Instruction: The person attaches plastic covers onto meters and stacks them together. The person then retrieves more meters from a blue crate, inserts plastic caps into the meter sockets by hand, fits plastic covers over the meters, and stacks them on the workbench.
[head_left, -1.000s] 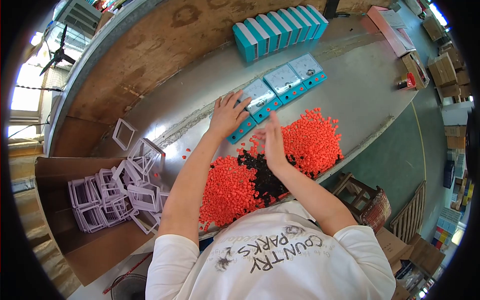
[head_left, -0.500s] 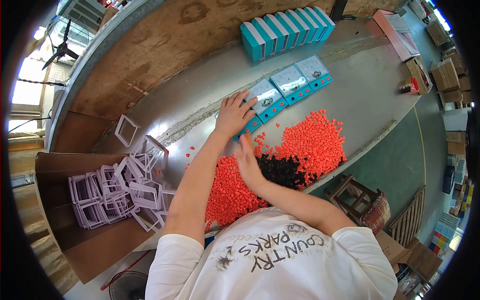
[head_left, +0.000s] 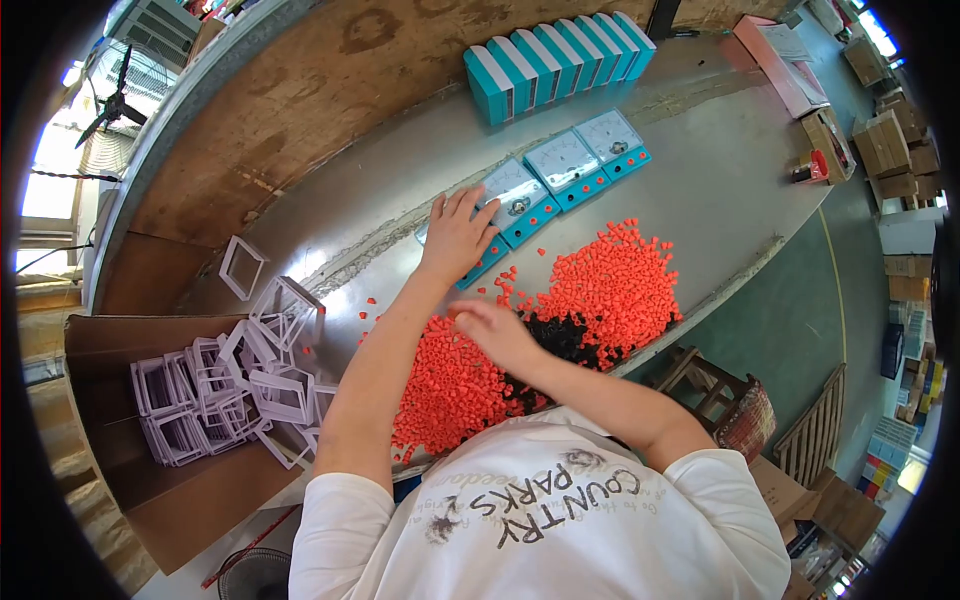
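My left hand lies with spread fingers over a teal panel meter at the near end of a row; the hand covers most of its face. Beside it stand more teal meters with clear fronts, such as the middle one, with red and black pieces along their lower strips. My right hand hovers low at the heap of small red caps, fingers curled together; whatever they hold is hidden. Black caps lie just right of that hand, against a second red heap.
A row of teal-and-white units stands at the back by the wooden board. On the left, a cardboard box holds pale frames, with some spilling onto the metal table. A wooden stool stands right of the table edge.
My right hand has drawn back from the meter's lower strip toward the red heap, its fingers curling. My left hand stays on the meter. The whole view has shifted slightly.
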